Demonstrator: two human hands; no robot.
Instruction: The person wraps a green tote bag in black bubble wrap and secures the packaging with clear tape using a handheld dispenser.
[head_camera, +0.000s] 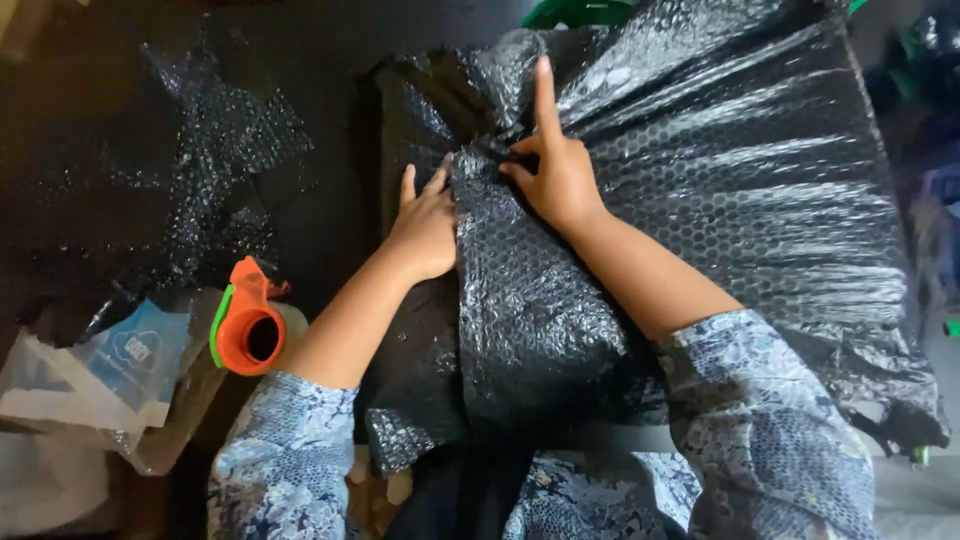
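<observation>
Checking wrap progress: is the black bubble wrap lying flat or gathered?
Gathered: black bubble wrap bunches into pleats where the left hand and right hand press it.

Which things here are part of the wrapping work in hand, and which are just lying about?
In use:
- black bubble wrap around a bulky parcel
- left hand pressing its folded edge
- right hand pinching the gathered fold

Lying about:
- orange tape dispenser
- loose bubble wrap piece
- clear plastic bags
</observation>
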